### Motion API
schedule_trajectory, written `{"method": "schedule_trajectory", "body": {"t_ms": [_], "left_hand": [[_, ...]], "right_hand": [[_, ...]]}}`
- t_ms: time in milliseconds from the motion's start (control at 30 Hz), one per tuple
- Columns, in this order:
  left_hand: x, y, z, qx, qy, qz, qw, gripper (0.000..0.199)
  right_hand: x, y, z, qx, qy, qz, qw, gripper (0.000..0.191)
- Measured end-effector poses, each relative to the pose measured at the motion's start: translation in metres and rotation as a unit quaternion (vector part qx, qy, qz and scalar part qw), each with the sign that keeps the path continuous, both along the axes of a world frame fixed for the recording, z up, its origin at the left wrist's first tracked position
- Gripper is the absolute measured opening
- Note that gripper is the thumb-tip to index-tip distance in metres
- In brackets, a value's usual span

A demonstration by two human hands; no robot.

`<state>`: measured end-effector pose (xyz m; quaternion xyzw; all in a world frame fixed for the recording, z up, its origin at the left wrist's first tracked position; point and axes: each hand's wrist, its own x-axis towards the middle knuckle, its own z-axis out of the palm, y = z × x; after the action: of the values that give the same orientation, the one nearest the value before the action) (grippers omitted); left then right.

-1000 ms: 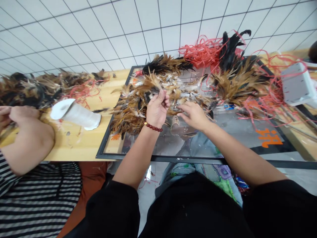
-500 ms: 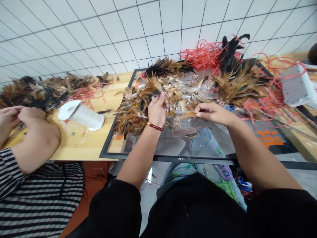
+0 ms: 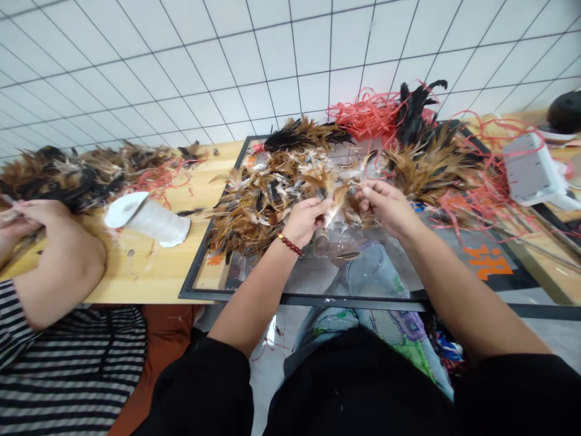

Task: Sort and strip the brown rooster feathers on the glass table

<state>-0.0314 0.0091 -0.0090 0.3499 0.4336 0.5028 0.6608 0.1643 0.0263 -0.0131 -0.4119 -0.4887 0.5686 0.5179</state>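
Observation:
My left hand [image 3: 306, 223], with a red bead bracelet at the wrist, is closed on brown feathers [image 3: 320, 180] above the dark-framed glass panel [image 3: 290, 298]. To its right, my right hand [image 3: 385, 206] pinches a small brown feather [image 3: 351, 203] between thumb and fingertips. The two hands are a short gap apart. A loose feather pile [image 3: 254, 209] spreads over the glass on the left and behind my hands. Behind my right hand lies a bundle of long brown feathers [image 3: 426, 169].
Tangled red strips [image 3: 370, 115] and black feathers [image 3: 415, 112] lie at the back. A white spool [image 3: 157, 223] stands left, near a person's arm [image 3: 66, 260] and more feathers [image 3: 59, 175]. On the right are a white box [image 3: 529, 169] and a black round object [image 3: 565, 113].
My left hand has moved right and toward me, bringing its feathers along. My right hand stays close to where it was, now nearer the left one. The view has tilted slightly.

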Motion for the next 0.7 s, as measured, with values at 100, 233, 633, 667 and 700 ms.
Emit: {"method": "schedule_trajectory", "body": {"t_ms": [100,233,633,667,700], "left_hand": [[0.002,-0.001,0.0,0.008,-0.01,0.026,1.0,0.034],[0.004,-0.003,-0.001,0.053,0.017,0.044,0.997,0.033],[0.009,-0.009,0.005,-0.062,-0.023,-0.025,0.998,0.018],[0.011,-0.01,0.004,-0.059,-0.014,-0.026,0.998,0.018],[0.012,-0.01,0.002,-0.05,-0.003,-0.026,0.998,0.019]], "right_hand": [[-0.011,-0.007,0.0,-0.045,-0.017,0.063,0.997,0.052],[-0.026,-0.017,0.0,-0.079,-0.046,0.164,0.982,0.052],[-0.021,-0.011,-0.003,0.04,-0.052,-0.009,0.998,0.048],[-0.022,-0.01,-0.004,0.051,-0.063,-0.014,0.997,0.047],[-0.023,-0.01,-0.006,0.062,-0.077,-0.016,0.995,0.047]]}}
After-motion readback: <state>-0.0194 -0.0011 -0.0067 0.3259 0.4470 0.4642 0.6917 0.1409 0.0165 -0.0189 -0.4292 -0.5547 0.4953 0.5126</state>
